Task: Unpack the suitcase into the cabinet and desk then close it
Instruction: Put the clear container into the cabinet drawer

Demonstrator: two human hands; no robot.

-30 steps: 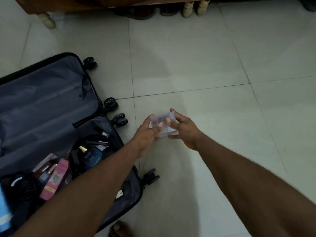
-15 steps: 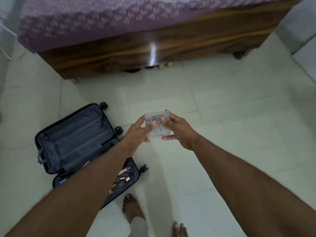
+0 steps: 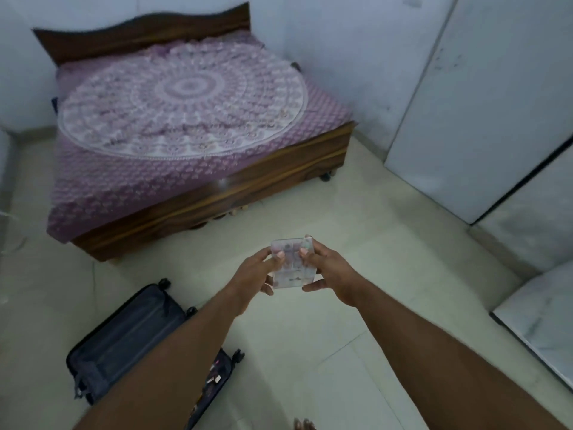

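Note:
A small clear plastic box (image 3: 291,263) with pale contents is held out in front of me, above the tiled floor. My left hand (image 3: 255,274) grips its left side with the thumb on top, and my right hand (image 3: 328,274) grips its right side. The dark suitcase (image 3: 124,339) lies open on the floor at the lower left. Its lined lid is bare, and my left forearm hides most of the packed half, where a few small items (image 3: 214,378) show.
A wooden bed (image 3: 217,193) with a purple patterned cover (image 3: 183,119) stands ahead at the left. White cabinet doors (image 3: 483,103) fill the right side. A white marble-look surface (image 3: 539,321) juts in at the lower right. Open tiled floor lies between them.
The view has risen from floor level to standing height, so the suitcase now lies far below and the bed and cabinet have come into sight. Both hands still hold the box.

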